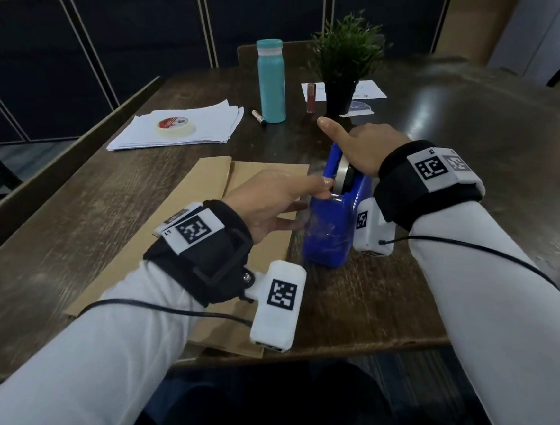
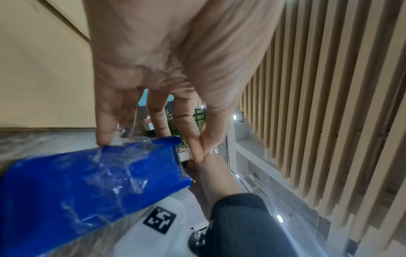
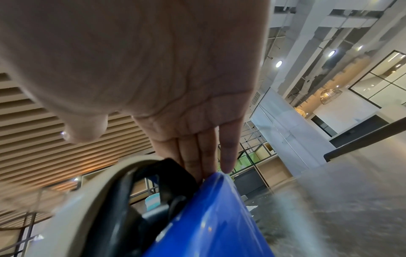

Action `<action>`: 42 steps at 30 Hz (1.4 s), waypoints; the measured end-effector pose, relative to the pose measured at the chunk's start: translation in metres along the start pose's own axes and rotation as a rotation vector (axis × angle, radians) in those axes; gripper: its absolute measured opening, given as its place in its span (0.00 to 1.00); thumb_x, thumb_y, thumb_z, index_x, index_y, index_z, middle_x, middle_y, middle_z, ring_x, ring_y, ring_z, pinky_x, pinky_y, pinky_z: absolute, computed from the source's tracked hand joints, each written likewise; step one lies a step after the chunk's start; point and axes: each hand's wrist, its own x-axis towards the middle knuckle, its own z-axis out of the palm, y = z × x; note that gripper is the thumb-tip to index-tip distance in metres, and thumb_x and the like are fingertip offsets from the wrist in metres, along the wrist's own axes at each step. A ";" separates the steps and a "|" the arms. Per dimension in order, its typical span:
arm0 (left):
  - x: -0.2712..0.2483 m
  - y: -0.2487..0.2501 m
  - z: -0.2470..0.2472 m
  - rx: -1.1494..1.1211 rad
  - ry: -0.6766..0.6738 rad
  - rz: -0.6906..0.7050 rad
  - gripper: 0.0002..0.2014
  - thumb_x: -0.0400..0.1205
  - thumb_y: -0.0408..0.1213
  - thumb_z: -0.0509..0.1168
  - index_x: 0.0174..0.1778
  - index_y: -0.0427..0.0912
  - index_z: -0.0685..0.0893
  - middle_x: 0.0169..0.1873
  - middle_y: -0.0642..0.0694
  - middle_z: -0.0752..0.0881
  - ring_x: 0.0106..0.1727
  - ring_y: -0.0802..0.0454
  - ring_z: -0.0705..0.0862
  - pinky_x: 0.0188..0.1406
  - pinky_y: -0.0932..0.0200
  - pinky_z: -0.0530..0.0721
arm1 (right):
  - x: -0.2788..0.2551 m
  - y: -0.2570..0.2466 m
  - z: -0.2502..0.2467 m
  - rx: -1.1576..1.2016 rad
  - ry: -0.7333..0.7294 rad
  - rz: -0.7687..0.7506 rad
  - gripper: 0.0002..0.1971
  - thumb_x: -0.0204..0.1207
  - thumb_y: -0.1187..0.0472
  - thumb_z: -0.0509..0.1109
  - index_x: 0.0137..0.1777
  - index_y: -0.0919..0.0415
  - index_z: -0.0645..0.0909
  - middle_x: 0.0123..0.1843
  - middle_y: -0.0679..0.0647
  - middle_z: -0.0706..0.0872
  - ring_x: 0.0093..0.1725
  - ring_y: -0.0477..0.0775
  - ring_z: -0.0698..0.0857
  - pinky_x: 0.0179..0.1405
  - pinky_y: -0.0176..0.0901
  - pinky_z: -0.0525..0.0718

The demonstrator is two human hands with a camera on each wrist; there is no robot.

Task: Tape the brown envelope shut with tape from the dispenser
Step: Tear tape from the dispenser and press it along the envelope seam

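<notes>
The brown envelope [image 1: 185, 211] lies flat on the dark wooden table [image 1: 476, 167], its flap end toward the far side. Just right of it stands the blue tape dispenser [image 1: 331, 229] [image 2: 87, 182] [image 3: 208, 217] with its tape roll [image 1: 343, 177] [image 3: 87, 200]. My left hand [image 1: 326, 187] [image 2: 201, 147] reaches over the envelope to the dispenser's cutter, where thumb and forefinger pinch the tape end [image 2: 185, 154]. My right hand [image 1: 354, 144] [image 3: 208, 156] rests on top of the dispenser behind the roll, fingers straight down its far side and thumb sticking out.
A stack of white paper [image 1: 212, 119] with a loose tape roll [image 1: 175, 127] on it lies at the back left. Behind the dispenser stand a teal bottle [image 1: 271, 81], a potted plant [image 1: 345, 66], a small tube [image 1: 310, 97] and a marker [image 1: 258, 116]. The table's front edge [image 1: 361, 349] is close.
</notes>
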 end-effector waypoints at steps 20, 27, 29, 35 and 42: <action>-0.009 -0.020 0.005 0.066 -0.030 0.142 0.09 0.79 0.35 0.69 0.33 0.39 0.85 0.39 0.57 0.88 0.32 0.72 0.85 0.35 0.69 0.86 | -0.003 -0.009 0.004 -0.084 -0.011 0.030 0.41 0.77 0.28 0.36 0.29 0.62 0.73 0.29 0.58 0.76 0.29 0.52 0.74 0.40 0.46 0.70; -0.008 -0.021 0.005 0.205 0.016 0.204 0.12 0.79 0.35 0.70 0.29 0.42 0.81 0.42 0.55 0.86 0.38 0.66 0.85 0.46 0.61 0.88 | -0.005 -0.010 0.005 -0.079 -0.018 0.017 0.39 0.77 0.28 0.37 0.26 0.60 0.69 0.27 0.56 0.74 0.28 0.52 0.73 0.42 0.48 0.72; -0.009 -0.019 0.004 0.222 0.008 0.201 0.12 0.79 0.35 0.70 0.29 0.43 0.81 0.42 0.55 0.86 0.41 0.62 0.85 0.49 0.56 0.88 | -0.005 -0.011 0.004 -0.080 -0.022 0.019 0.39 0.77 0.28 0.37 0.26 0.60 0.69 0.26 0.56 0.74 0.28 0.52 0.73 0.42 0.47 0.72; -0.007 -0.018 -0.001 0.277 -0.015 0.213 0.07 0.79 0.36 0.70 0.39 0.36 0.84 0.45 0.55 0.85 0.45 0.58 0.86 0.50 0.54 0.90 | -0.004 -0.012 0.001 -0.087 -0.037 0.027 0.40 0.77 0.28 0.36 0.26 0.61 0.71 0.27 0.56 0.75 0.29 0.52 0.74 0.41 0.46 0.72; -0.007 -0.011 -0.005 0.371 -0.047 0.211 0.10 0.79 0.36 0.69 0.32 0.41 0.82 0.53 0.45 0.85 0.51 0.51 0.86 0.54 0.52 0.89 | -0.004 -0.011 0.000 -0.087 -0.037 0.028 0.40 0.77 0.28 0.36 0.27 0.61 0.71 0.27 0.57 0.75 0.29 0.52 0.74 0.42 0.47 0.71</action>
